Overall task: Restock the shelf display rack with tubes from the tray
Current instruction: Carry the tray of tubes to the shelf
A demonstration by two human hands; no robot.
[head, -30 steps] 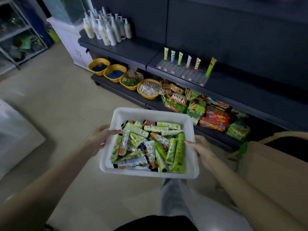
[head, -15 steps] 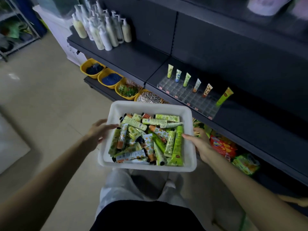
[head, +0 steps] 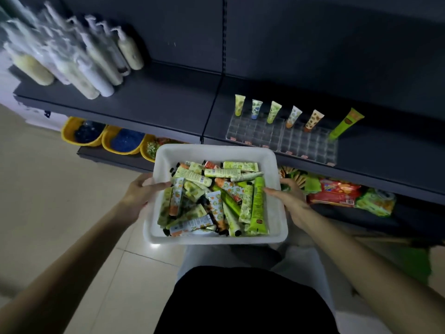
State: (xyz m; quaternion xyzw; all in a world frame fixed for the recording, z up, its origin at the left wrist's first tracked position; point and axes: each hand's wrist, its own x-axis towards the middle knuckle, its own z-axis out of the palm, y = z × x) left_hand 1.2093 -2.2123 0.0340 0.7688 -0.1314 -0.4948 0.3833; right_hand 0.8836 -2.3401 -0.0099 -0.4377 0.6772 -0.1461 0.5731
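Carried closer, the white rectangular plastic tray [head: 216,149] of printed green-and-orange tubes [head: 218,201] now hangs at seven o'clock of the clear acrylic rack [head: 284,138]. The left hand [head: 139,195] and right hand [head: 290,200] clasp its side rims, thumbs inside. Restocking looks ready to begin.

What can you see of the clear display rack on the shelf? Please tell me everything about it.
The display rack is a clear, plastic-looking grid of small square cells, with small orange labels along its front edge. It sits on the dark shelf, beyond the far rim of the white tray and to its right in the picture. Six tubes stand in its back row, caps down; the rightmost is bigger and leans right. All other cells look empty. Nothing else touches it.
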